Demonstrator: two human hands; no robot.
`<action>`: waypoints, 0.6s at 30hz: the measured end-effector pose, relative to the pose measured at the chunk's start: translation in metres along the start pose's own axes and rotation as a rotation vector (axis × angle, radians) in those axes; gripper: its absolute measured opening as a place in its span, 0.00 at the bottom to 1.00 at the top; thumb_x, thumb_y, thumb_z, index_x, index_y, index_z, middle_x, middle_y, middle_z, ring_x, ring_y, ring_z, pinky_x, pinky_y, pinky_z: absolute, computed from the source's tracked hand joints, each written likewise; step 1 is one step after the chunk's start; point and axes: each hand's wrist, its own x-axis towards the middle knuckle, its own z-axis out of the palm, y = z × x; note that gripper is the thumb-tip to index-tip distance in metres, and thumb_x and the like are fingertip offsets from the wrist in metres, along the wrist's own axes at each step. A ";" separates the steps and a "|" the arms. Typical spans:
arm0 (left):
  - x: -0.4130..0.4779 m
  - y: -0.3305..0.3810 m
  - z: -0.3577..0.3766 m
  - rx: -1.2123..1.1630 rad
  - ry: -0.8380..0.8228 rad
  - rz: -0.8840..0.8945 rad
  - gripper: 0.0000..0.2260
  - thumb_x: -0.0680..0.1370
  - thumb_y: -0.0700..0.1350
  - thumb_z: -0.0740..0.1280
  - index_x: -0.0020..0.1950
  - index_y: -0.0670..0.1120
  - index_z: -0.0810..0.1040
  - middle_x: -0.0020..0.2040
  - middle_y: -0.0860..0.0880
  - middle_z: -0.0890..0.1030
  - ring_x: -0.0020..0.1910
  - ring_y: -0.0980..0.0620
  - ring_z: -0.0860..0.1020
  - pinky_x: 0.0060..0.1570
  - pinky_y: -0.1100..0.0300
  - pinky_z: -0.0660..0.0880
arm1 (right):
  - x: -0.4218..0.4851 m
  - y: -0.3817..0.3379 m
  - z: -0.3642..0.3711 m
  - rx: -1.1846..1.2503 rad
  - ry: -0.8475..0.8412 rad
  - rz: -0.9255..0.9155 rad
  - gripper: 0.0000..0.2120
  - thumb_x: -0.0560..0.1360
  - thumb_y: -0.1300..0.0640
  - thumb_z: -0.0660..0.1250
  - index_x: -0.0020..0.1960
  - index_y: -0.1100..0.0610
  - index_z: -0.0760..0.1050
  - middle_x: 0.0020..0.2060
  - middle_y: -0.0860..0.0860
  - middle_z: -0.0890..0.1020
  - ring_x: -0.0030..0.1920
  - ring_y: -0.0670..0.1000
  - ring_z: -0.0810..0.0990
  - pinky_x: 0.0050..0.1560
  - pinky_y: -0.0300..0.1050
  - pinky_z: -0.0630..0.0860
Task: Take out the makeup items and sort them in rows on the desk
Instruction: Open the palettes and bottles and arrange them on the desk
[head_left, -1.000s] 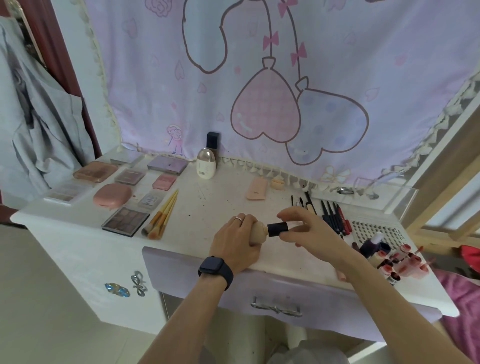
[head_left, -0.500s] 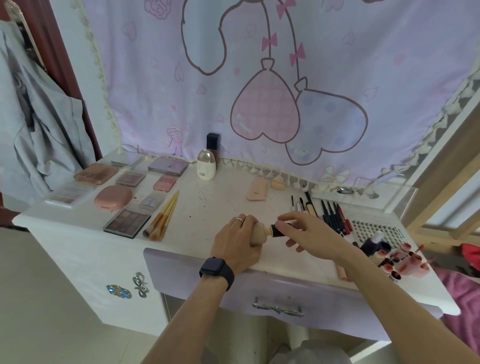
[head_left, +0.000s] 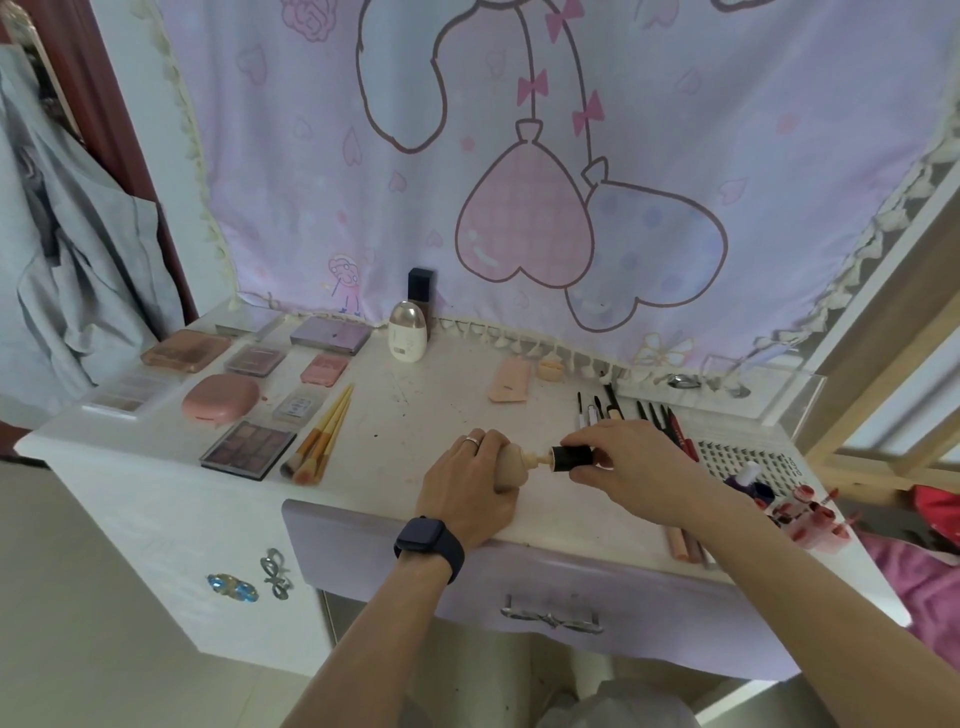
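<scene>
My left hand (head_left: 470, 483) grips a beige foundation bottle (head_left: 511, 460) lying sideways near the front edge of the white desk (head_left: 395, 415). Its thin neck shows between the bottle and a black cap (head_left: 571, 457), which my right hand (head_left: 634, 462) pinches just off the bottle's mouth. Eyeshadow palettes (head_left: 247, 449) and a pink compact (head_left: 221, 397) lie in rows on the left. Brushes (head_left: 324, 434) lie beside them. Pencils and liners (head_left: 654, 415) lie in a row behind my right hand.
A white egg-shaped bottle (head_left: 408, 338) and a dark tube (head_left: 420, 288) stand at the back by the curtain. Lip glosses (head_left: 810, 517) and a lash tray (head_left: 743, 460) crowd the right end. A purple drawer (head_left: 519, 592) sits below the desk edge.
The black cap went against the bottle half a second ago and now stands a little off it, with the neck showing. Both hands stay at the same spot.
</scene>
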 end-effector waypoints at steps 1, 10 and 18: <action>0.000 0.000 0.000 -0.002 0.003 -0.001 0.13 0.76 0.49 0.68 0.59 0.48 0.74 0.53 0.51 0.76 0.49 0.50 0.75 0.40 0.59 0.70 | -0.001 0.000 -0.001 -0.036 0.010 -0.008 0.15 0.81 0.49 0.65 0.67 0.48 0.76 0.52 0.46 0.77 0.50 0.47 0.74 0.50 0.41 0.68; -0.001 0.000 0.000 -0.027 0.013 -0.023 0.14 0.76 0.49 0.68 0.59 0.48 0.73 0.53 0.51 0.76 0.48 0.50 0.75 0.41 0.57 0.73 | -0.006 0.003 -0.002 -0.109 0.074 -0.051 0.15 0.82 0.50 0.64 0.68 0.48 0.75 0.59 0.46 0.76 0.54 0.49 0.74 0.53 0.41 0.68; -0.001 0.001 -0.001 -0.051 0.011 -0.049 0.14 0.76 0.49 0.69 0.59 0.47 0.72 0.52 0.52 0.76 0.48 0.50 0.74 0.41 0.57 0.73 | -0.008 0.006 -0.004 -0.115 0.118 -0.065 0.16 0.81 0.51 0.65 0.68 0.48 0.75 0.59 0.45 0.76 0.52 0.46 0.73 0.51 0.38 0.64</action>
